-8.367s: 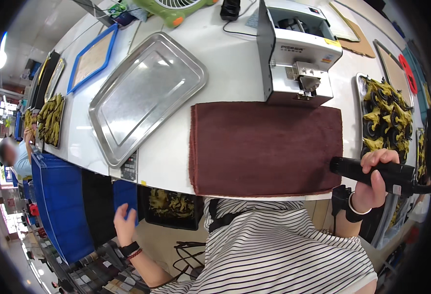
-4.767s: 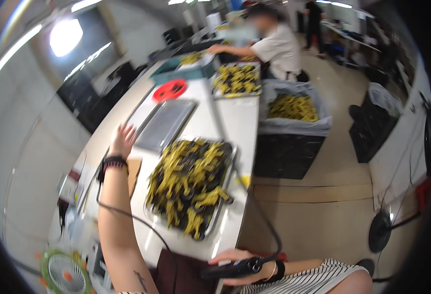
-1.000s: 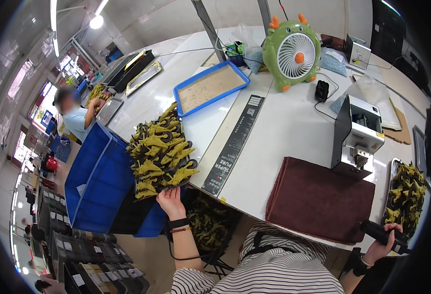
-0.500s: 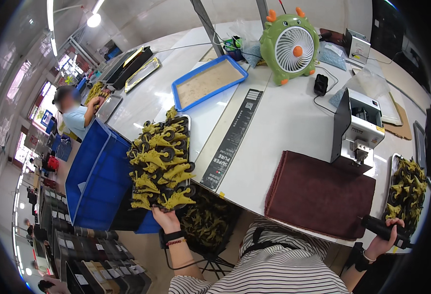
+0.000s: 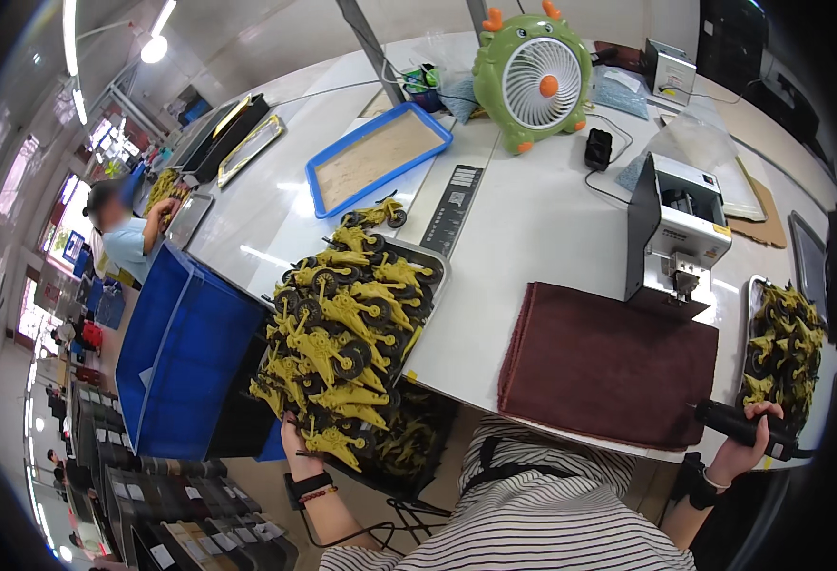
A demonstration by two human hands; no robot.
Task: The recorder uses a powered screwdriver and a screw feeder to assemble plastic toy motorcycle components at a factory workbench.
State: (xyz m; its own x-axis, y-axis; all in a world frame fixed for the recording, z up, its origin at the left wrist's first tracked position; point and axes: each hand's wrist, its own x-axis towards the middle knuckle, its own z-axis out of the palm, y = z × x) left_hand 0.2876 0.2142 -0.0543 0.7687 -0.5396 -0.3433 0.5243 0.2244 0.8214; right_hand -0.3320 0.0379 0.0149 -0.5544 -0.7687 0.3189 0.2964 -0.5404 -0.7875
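Note:
My left hand [image 5: 295, 449] grips the near edge of a metal tray [image 5: 440, 271] heaped with yellow toy motorcycles [image 5: 342, 328] with black wheels. The tray sits askew across the table's left front edge and looks tilted; the heap hides my fingers in part. One toy motorcycle [image 5: 379, 213] pokes out past the tray's far side. At the right, my right hand [image 5: 748, 445] is closed round a black electric screwdriver [image 5: 729, 422], its tip pointing left over a brown folded cloth [image 5: 609, 366]. Close beyond that hand stands a second tray of yellow toy motorcycles [image 5: 782, 347].
A small benchtop machine [image 5: 680, 233] stands behind the cloth. Further back are a green fan [image 5: 537, 81] and a blue-rimmed tray [image 5: 328, 202]. Blue bins [image 5: 185, 352] stand left of the table, and a crate of yellow parts [image 5: 409, 433] sits below its edge. A co-worker [image 5: 122, 233] works at far left.
The loaded tray has swung round and come nearer, now looking larger and tilted under my left hand. My right hand keeps the screwdriver in about the same place; the whole view has shifted slightly.

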